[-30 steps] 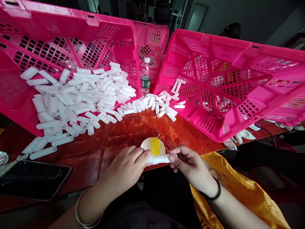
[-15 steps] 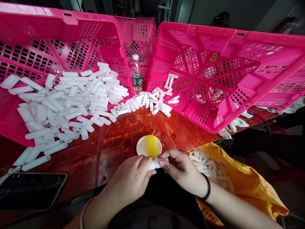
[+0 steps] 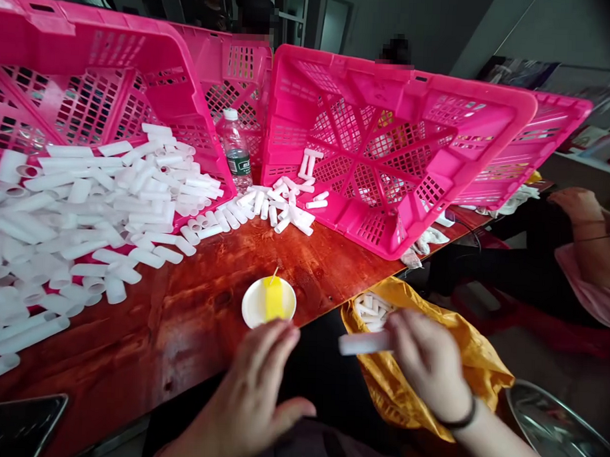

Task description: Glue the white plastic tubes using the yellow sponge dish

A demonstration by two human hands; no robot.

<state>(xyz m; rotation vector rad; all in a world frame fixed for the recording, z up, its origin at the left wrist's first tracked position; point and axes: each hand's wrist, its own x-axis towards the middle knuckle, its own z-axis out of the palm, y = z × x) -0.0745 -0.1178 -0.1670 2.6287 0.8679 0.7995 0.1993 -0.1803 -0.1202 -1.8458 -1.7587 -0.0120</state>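
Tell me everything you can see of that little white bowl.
The white bowl is round and smooth-looking; its material is unclear. A bright yellow band runs across its middle, and a thin stick slants up at its far side. It sits upright on the reddish-brown table, near the edge. The left hand overlaps its near rim in this view; whether they touch is unclear.

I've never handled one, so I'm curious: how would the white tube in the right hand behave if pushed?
The white tube probably rolls, looking cylindrical. It seems fairly stiff: it juts straight from the right hand, held at one end. It's likely light, as the similar piled tubes look hollow.
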